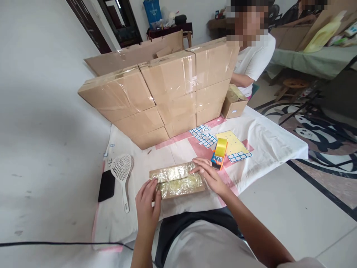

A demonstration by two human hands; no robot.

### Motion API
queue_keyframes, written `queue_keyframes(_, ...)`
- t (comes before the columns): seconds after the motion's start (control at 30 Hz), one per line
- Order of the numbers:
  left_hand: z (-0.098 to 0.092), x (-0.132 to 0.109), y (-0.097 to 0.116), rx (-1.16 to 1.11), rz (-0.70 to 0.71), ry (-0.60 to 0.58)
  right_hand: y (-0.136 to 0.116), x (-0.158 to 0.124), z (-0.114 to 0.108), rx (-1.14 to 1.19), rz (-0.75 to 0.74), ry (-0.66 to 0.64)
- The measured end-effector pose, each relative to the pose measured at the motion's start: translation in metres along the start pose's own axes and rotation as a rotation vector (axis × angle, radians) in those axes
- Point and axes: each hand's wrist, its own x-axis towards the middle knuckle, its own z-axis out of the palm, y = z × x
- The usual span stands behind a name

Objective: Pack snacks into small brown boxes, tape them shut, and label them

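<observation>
A small cardboard box (pixel 178 180) lies in front of me near the table's front edge, its top covered with shiny, wrinkled clear tape in two long strips. My left hand (pixel 148 199) grips the box's left end, fingers on the top edge and thumb at the near side. Across the right end, my right hand (pixel 209 174) rests with its fingers stretched over the taped top. A tape dispenser (pixel 219 158) with a yellow roll stands just beyond my right hand. Left of the box lie a white slotted skimmer (pixel 122 173) and a black phone-like slab (pixel 106 186).
Stacked, taped cardboard boxes (pixel 175 89) form a wall across the table's back. Label sheets (pixel 234 145) lie before it, and another small box (pixel 235 104) sits at the right. A person in a white shirt (pixel 255 56) is behind the stack. A wall (pixel 50 130) borders the left side.
</observation>
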Motion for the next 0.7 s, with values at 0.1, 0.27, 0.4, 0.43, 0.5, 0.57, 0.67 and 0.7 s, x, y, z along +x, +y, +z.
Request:
queue_keyframes(0.1,0.002,0.014,0.021,0.136,0.256,-0.236,-0.001,-0.01,-0.003,-0.034,0.004,-0.034)
queue_keyframes(0.27,0.034,0.031,0.04,0.258,0.436,-0.384,-0.006,-0.023,-0.01,-0.11,0.027,-0.019)
queue_keyframes(0.4,0.055,0.033,0.035,0.269,0.441,-0.304,0.003,-0.055,-0.022,-0.174,0.089,0.209)
queue_keyframes(0.43,0.058,0.032,0.034,0.252,0.441,-0.284,0.007,-0.068,-0.026,-0.191,0.118,0.281)
queue_keyframes(0.5,0.062,0.031,0.031,0.213,0.428,-0.244,0.017,-0.101,-0.034,-0.25,0.196,0.44)
queue_keyframes(0.57,0.064,0.028,0.031,0.165,0.404,-0.203,0.025,-0.14,-0.043,-0.334,0.297,0.604)
queue_keyframes(0.67,0.066,0.019,0.032,0.092,0.393,-0.148,0.031,-0.197,-0.054,-0.456,0.394,0.743)
queue_keyframes(0.7,0.066,0.015,0.032,0.073,0.402,-0.138,0.03,-0.212,-0.056,-0.487,0.404,0.76)
